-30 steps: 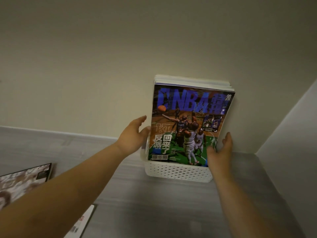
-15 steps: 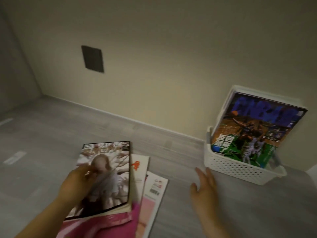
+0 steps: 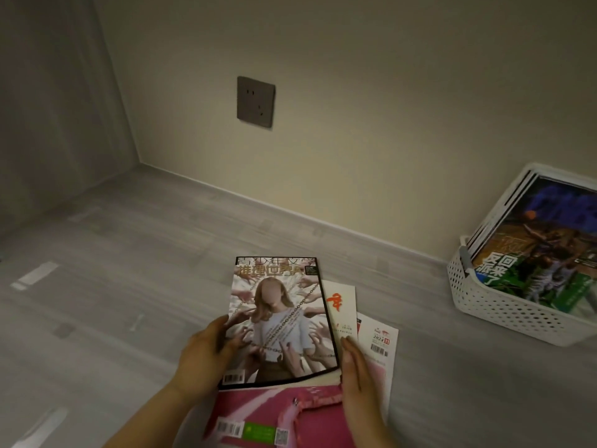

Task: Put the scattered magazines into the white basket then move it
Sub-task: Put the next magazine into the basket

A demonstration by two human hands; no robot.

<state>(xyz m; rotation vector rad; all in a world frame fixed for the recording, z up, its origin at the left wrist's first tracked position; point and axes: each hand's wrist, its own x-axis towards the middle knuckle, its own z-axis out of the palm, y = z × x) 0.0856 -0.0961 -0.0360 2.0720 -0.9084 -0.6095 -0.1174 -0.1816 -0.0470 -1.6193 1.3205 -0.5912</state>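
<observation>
1. In the head view, lower centre of the frame, we see a loose heap of magazines on a grey wood-grain bench (image 3: pixel 129 253). Topmost is the top magazine (image 3: pixel 277 318), face up. Its cover shows a long-haired figure ringed by reaching hands, under a Chinese title.
2. The left hand (image 3: pixel 206 360) grips the left edge of the top magazine low down. The thumb lies on the cover and the fingers curl beneath the edge.
3. The right hand (image 3: pixel 358 379) is flat with its fingers straight and together. It lies along the right side of the heap and touches the lower right corner of the top magazine. It clasps nothing.
4. Beneath the top magazine a pink magazine (image 3: pixel 281 415) sticks out toward the bottom of the frame, with barcodes along its near edge. A white magazine (image 3: pixel 340 308) with a red character peeks out to the right. Further right, a barcoded magazine (image 3: pixel 378 344) fans out partly under the right hand.
5. At the right edge of the frame stands the white basket (image 3: pixel 504 312), with perforated walls, close to the cream wall and partly cut off by the frame. A basketball magazine (image 3: pixel 542 253) leans upright inside it, with more magazines stacked behind.
6. The basket sits well apart from the heap and from both hands.
7. At upper centre, a dark wall socket (image 3: pixel 255 101) is set in the wall.
</observation>
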